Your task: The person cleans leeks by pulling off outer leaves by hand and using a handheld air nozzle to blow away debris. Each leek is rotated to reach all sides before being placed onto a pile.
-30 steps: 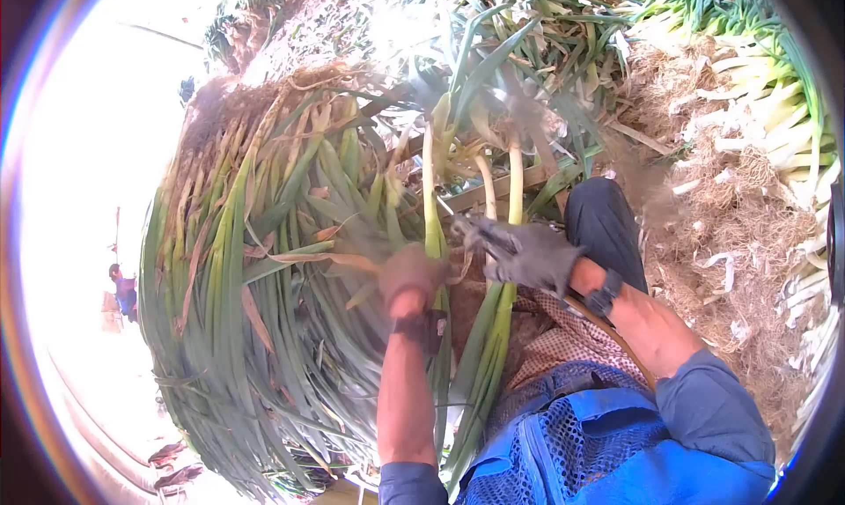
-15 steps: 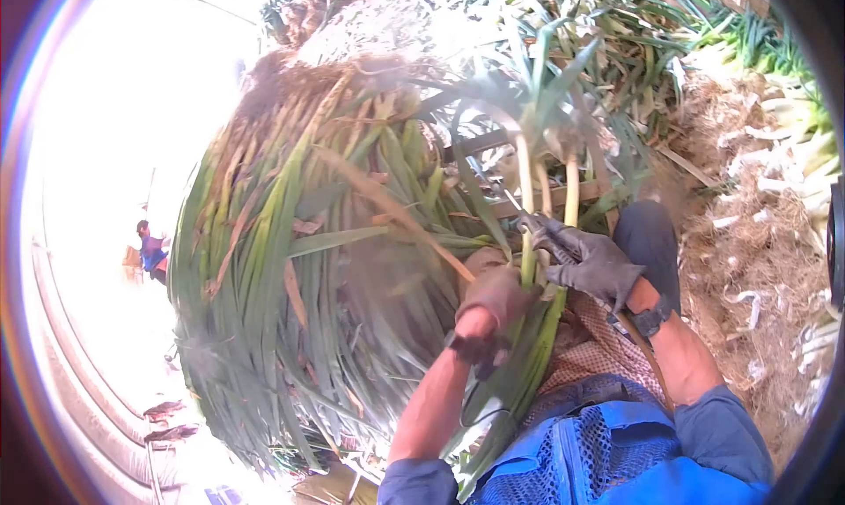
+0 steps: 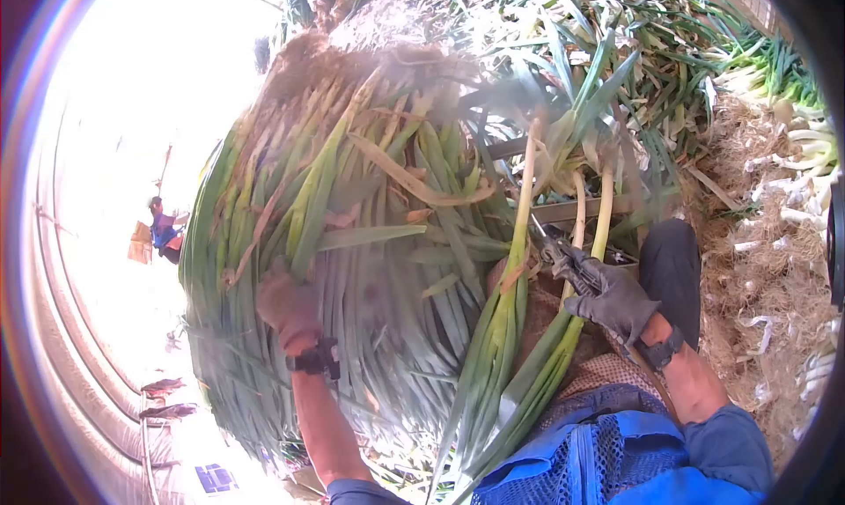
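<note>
My left hand, in a brown-grey glove, lies on the green leaves of a big heap of long green onions; its fingers are blurred among the leaves, so I cannot tell whether they grip any. My gloved right hand is closed round an air blow gun with a thin metal nozzle, pointing up and left. Just left of the nozzle stands a long onion stalk, its leaves fanning down towards my lap. Two more pale onion stalks rise behind my right hand.
Peeled skins and dry roots cover the ground at the right. Cut leaves are piled at the back, with whiter, cleaned onions at the far right. A hose runs below my right wrist. Another person is far left.
My left hand has left the onion stalk in front of me and moved left onto the heap. My right hand still holds the blow gun, slightly lower and further right in view.
</note>
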{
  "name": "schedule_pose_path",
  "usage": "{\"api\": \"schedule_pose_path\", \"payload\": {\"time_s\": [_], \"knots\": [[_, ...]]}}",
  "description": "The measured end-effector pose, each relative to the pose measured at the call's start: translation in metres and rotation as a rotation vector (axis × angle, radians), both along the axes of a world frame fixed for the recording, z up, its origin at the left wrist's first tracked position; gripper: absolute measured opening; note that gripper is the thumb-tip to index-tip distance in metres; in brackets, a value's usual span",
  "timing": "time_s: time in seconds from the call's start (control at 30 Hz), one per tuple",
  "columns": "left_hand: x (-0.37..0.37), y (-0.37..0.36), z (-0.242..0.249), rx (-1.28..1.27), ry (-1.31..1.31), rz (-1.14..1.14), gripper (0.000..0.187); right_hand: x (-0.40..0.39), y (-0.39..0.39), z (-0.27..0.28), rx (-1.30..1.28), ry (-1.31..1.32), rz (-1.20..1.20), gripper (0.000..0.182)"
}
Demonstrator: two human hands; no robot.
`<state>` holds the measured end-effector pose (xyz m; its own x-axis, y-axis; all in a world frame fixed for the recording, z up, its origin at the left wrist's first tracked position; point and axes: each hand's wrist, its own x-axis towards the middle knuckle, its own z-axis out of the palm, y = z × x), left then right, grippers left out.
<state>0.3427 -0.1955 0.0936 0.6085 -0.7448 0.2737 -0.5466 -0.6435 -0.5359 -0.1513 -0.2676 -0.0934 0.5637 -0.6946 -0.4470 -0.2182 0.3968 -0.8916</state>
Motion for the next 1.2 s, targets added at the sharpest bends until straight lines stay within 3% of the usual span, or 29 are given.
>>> {"api": "schedule_pose_path", "payload": {"time_s": [0.1, 0.2, 0.27, 0.33, 0.37, 0.43, 0.53, 0.63, 0.67, 0.73, 0.83, 0.93, 1.03, 1.2], "knots": [[-0.01, 0.016, -0.019, -0.079, -0.056, -0.229, 0.053, 0.003, -0.004, 0.004, -0.112, 0.014, 0.033, 0.076], [-0.08, 0.04, -0.023, 0.068, 0.131, -0.114, 0.038, 0.001, -0.008, 0.05, -0.056, 0.242, 0.133, 0.074], [-0.121, 0.08, -0.057, 0.092, 0.143, -0.144, 0.032, -0.004, 0.001, 0.024, -0.233, 0.184, 0.118, 0.089], [-0.16, 0.123, -0.092, 0.049, 0.369, -0.144, 0.033, -0.006, 0.018, 0.016, -0.25, -0.027, 0.108, 0.097], [-0.194, 0.128, -0.083, 0.117, 0.474, -0.105, 0.04, -0.004, 0.026, 0.025, -0.181, -0.206, 0.103, 0.096], [-0.222, 0.126, -0.059, 0.194, 0.633, -0.026, 0.052, 0.003, 0.028, 0.05, -0.205, -0.293, 0.168, 0.094], [-0.209, 0.119, -0.049, 0.015, 0.586, -0.21, 0.059, 0.033, 0.011, 0.078, -0.458, -0.213, 0.215, 0.092], [-0.19, 0.078, -0.037, -0.089, 0.556, -0.267, 0.056, 0.051, -0.003, 0.061, -0.56, -0.084, 0.275, 0.09], [-0.183, 0.064, -0.037, -0.143, 0.506, -0.383, 0.054, 0.055, -0.003, 0.065, -0.511, -0.064, 0.353, 0.088], [-0.167, 0.031, -0.048, -0.257, 0.406, -0.618, 0.05, 0.073, -0.004, 0.068, -0.441, -0.068, 0.254, 0.088], [-0.153, -0.014, -0.072, -0.26, 0.404, -0.569, 0.048, 0.103, -0.019, 0.049, -0.448, -0.125, 0.141, 0.093], [-0.143, -0.032, -0.093, -0.169, 0.442, -0.472, 0.045, 0.113, -0.042, 0.07, -0.457, 0.167, 0.209, 0.094], [-0.142, -0.033, -0.1, -0.271, 0.332, -0.57, 0.041, 0.14, -0.077, 0.059, -0.522, 0.114, 0.089, 0.089], [-0.139, -0.039, -0.1, -0.172, 0.329, -0.507, 0.038, 0.171, -0.14, 0.077, -0.571, 0.226, 0.107, 0.081]]}}
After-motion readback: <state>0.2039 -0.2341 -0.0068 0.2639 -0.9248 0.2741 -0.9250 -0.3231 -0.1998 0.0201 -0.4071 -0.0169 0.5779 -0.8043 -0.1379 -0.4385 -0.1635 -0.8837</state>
